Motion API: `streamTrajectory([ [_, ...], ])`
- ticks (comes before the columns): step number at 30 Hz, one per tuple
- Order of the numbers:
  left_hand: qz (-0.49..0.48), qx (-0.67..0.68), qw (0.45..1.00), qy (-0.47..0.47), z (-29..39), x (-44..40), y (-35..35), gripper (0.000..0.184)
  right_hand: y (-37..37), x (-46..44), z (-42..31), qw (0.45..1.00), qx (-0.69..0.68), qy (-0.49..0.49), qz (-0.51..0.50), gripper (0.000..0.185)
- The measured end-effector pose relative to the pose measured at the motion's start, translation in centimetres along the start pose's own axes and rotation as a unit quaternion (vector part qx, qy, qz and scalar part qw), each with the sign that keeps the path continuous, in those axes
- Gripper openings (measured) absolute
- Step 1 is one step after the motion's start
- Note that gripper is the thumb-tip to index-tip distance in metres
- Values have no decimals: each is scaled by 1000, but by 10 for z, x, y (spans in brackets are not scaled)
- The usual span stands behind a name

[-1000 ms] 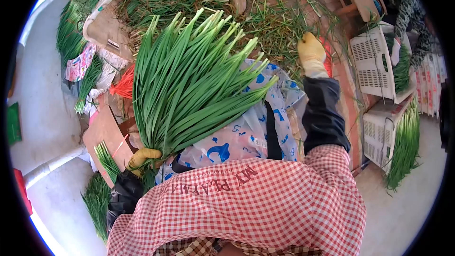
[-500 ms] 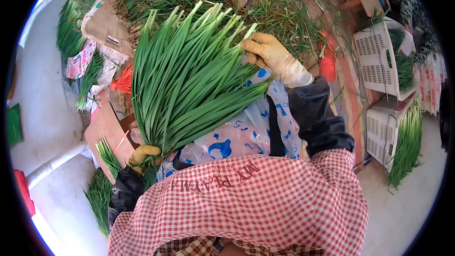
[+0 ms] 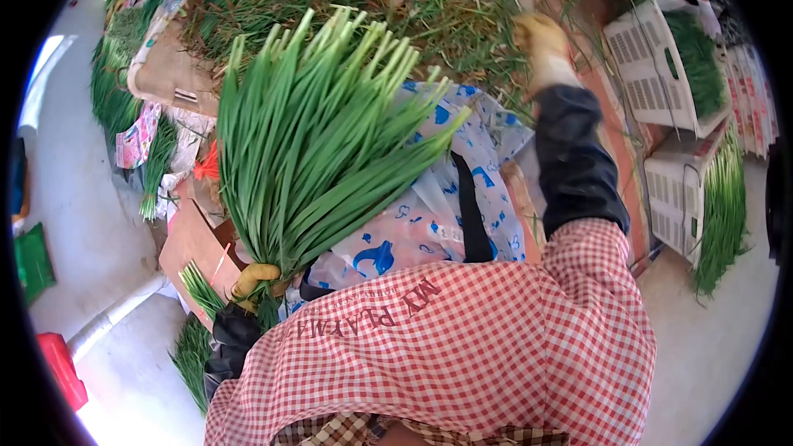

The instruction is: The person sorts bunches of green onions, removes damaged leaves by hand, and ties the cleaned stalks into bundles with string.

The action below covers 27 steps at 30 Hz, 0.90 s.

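Observation:
A large fanned bunch of green stalks [image 3: 322,140] with pale ends upward lies over my lap. My left hand [image 3: 254,279], in a yellowish glove, is closed round its gathered lower end. My right hand [image 3: 541,40], also gloved, is to the right of the bunch, above scattered loose leaves [image 3: 462,21]. Its fingers look curled in, and whatever they hold, if anything, is too small to make out. Under the bunch is a clear plastic apron with blue prints [image 3: 413,235].
At the upper left a pale crate [image 3: 169,70] holds more stalks. White crates [image 3: 648,54] with greens stand at the right. A brown board [image 3: 198,239] is by my left hand. A red object [image 3: 62,370] lies on the left floor.
My right hand first came in to the pale ends of the bunch, then moved away up and right over the loose leaves. My left hand keeps its hold. The whole view has shifted slightly.

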<state>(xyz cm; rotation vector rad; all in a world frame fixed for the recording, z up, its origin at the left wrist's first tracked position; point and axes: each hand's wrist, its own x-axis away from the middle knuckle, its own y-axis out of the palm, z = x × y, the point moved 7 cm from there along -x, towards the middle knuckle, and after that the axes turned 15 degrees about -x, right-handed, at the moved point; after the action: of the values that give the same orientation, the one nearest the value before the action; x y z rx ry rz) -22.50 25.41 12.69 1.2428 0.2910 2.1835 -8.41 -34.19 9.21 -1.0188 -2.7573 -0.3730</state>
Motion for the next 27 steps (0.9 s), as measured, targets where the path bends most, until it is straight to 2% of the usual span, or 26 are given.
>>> streamTrajectory([
  [1,9,-1,1000,-3,0,3,-2,68,-33,-2,-4,996,15,-49,68,18],
  [2,19,-2,1000,-6,0,5,-4,68,-82,-40,29,984,179,0,-3,19],
  [3,25,1,1000,6,2,5,-6,68,-88,-17,25,947,318,-5,-31,34],
  [4,7,8,1000,16,3,4,-5,68,-52,55,9,960,234,150,-37,33],
  [5,-12,14,999,26,3,1,-2,68,-35,88,32,955,143,236,-110,34],
  [6,-33,19,999,34,4,-1,0,68,9,139,16,938,100,285,-170,31],
  [8,-10,17,1000,19,6,2,2,67,46,188,41,898,27,359,-254,24],
  [12,-8,-31,999,15,9,16,-1,64,65,191,62,878,-64,350,-320,29],
  [14,39,-54,997,-27,-3,30,-12,58,78,193,40,868,17,328,-371,22],
  [16,60,-60,996,-40,1,41,-7,55,80,188,36,857,62,343,-380,20],
  [19,100,-113,982,-113,-10,56,-12,46,66,142,49,841,354,184,-367,19],
  [20,98,-112,983,-110,-8,58,-11,46,49,107,49,826,472,118,-286,20],
  [21,99,-117,980,-126,-9,62,-10,46,33,70,45,745,621,-72,-233,23],
  [22,101,-122,977,-140,-10,66,-11,46,31,57,24,684,709,-16,-168,26],
  [23,124,-166,966,-155,-11,69,-17,44,13,31,31,671,725,-14,-155,31],
  [24,128,-162,967,-153,-14,69,-19,44,30,37,19,670,725,-17,-160,31],
  [26,136,-141,968,-155,-20,69,-23,44,96,72,-34,817,530,-124,-191,38],
  [27,136,-142,968,-155,-17,67,-21,44,121,83,-31,842,467,-90,-255,40],
])
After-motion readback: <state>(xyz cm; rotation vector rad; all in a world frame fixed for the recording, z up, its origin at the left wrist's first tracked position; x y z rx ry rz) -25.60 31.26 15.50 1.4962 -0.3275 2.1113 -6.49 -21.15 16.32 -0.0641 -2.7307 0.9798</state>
